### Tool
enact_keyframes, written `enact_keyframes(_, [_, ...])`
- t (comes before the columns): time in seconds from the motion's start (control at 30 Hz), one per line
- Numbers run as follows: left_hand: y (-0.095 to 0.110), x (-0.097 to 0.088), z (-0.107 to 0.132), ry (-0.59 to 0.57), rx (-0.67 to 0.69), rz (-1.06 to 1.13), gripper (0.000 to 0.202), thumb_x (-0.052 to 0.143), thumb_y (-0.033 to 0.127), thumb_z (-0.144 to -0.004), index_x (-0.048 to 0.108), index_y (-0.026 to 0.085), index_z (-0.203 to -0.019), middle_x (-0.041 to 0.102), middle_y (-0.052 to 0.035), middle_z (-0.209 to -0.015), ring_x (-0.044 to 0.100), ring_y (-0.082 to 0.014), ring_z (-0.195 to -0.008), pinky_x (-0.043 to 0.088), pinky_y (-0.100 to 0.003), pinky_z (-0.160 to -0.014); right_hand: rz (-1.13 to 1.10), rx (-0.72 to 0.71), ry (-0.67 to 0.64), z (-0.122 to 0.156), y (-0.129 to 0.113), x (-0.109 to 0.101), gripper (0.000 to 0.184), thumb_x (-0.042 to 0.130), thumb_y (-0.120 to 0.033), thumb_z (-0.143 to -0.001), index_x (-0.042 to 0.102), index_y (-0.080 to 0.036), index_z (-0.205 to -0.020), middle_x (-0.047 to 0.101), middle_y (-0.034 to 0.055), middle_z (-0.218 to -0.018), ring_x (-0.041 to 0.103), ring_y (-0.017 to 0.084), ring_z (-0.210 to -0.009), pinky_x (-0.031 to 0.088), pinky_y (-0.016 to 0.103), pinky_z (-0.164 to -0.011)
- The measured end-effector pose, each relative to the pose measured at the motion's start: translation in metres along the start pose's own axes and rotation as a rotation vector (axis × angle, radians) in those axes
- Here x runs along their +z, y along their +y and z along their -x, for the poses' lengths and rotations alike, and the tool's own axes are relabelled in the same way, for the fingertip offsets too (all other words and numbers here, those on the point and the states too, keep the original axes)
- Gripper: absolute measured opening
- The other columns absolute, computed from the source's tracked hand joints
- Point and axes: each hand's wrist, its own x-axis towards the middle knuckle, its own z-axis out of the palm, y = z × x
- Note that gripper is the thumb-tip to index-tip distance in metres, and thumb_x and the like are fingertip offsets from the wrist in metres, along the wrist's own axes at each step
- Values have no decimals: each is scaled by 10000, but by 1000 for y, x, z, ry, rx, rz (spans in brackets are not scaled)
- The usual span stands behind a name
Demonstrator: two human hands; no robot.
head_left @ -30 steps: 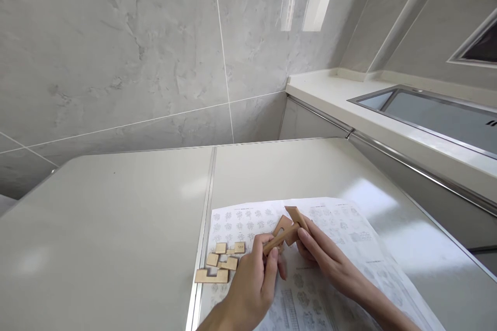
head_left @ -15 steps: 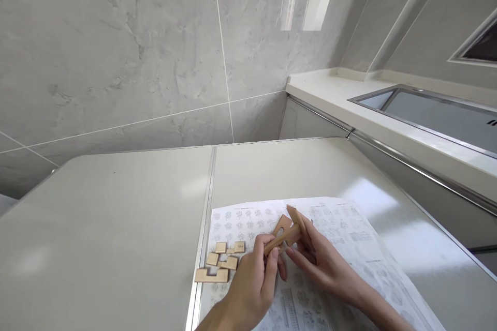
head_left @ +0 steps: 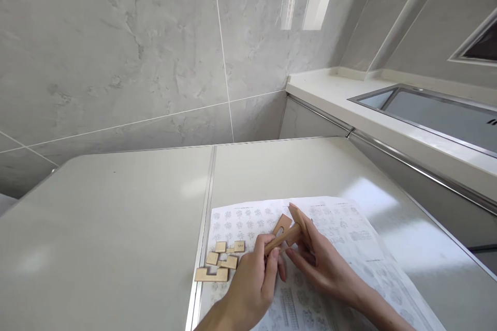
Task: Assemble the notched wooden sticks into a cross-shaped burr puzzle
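Note:
Several wooden puzzle pieces (head_left: 281, 236) are held together above a printed sheet (head_left: 248, 214). My left hand (head_left: 261, 274) pinches one end of a long piece between thumb and fingers. From the other side, my right hand (head_left: 316, 256) grips an upright piece (head_left: 298, 216) that meets the long one. Another flat piece with a slot (head_left: 283, 223) sticks up behind my left fingers. To the left lie loose notched pieces: one at the front (head_left: 212, 275), one in the middle (head_left: 222, 260) and one at the back (head_left: 230, 247). My fingers partly hide how the held pieces join.
The sheet carries rows of small assembly drawings and lies on a pale folding table (head_left: 147, 217) with a metal seam (head_left: 209, 181). A tiled wall (head_left: 135, 51) stands behind. At the right, a white counter (head_left: 318, 85) holds a sink (head_left: 427, 111).
The upright piece in my right hand has shifted very slightly to the right and up. My left hand and the loose pieces stay almost still.

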Motion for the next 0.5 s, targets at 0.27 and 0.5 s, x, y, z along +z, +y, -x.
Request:
enact_keyframes(0.27, [2, -1, -2, -2, 34, -25, 339, 289, 472, -1147, 488, 220, -1255, 627, 26, -750, 540, -142, -619, 454, -273, -625, 1, 19, -4, 1, 1, 1, 749, 567, -339, -1036, 197, -277, -1685, 593, 40, -925, 540, 183, -666, 541, 321, -611])
enact_keyframes(0.5, [3, -1, -1, -14, 20, -60, 354, 281, 483, -1146, 497, 235, -1276, 564, 47, -704, 522, -141, -617, 437, -270, -618, 98, -22, -7, 0, 1, -2, 728, 534, -265, -1030, 210, -274, -1682, 606, 26, -892, 538, 173, -645, 517, 308, -596])
